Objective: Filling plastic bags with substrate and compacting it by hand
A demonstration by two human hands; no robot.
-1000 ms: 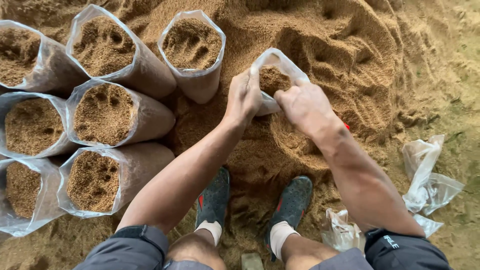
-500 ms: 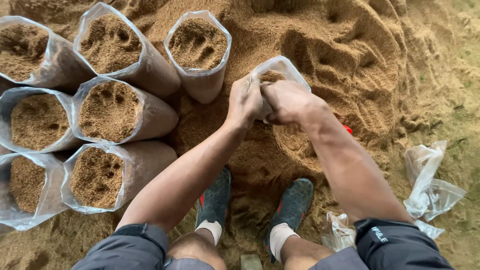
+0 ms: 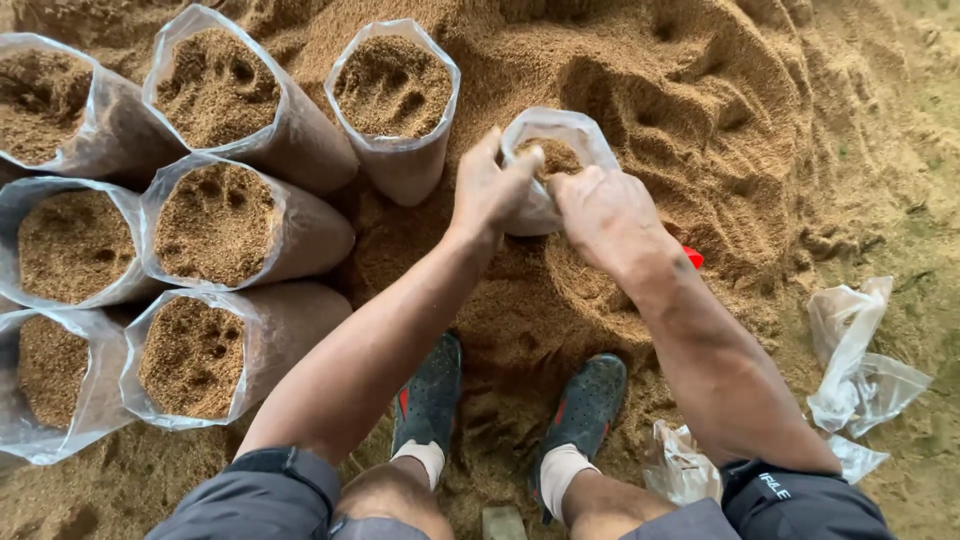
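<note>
We are crouched over a broad heap of sawdust (image 3: 620, 80), both hands working 1 small clear plastic bag (image 3: 560, 140) that stands in the pile just ahead of our feet. Our left hand (image 3: 490, 190) is closed on the bag's near left rim, thumb lying over the edge, pinching the plastic. Our right hand (image 3: 605, 215) grasps the right side of the rim, fingers curled in over the mouth and touching the sawdust inside. The bag is partly filled, its opening tilted slightly toward us.

To the left stand 6 filled bags in view, all clear plastic and packed with the same brown material. The nearest filled bag (image 3: 395, 100) sits upright just beside our left hand, finger dents pressed into its top. The other 5 bags (image 3: 215, 225) lean against each other further left, touching along their sides.

A small red object (image 3: 693, 257) peeks out just beyond our right wrist, mostly hidden; we cannot tell what it is. Crumpled empty plastic bags (image 3: 855, 370) lie on the ground to our right, well apart from the work. Our dark shoes (image 3: 590, 395) rest in the sawdust below the hands.
</note>
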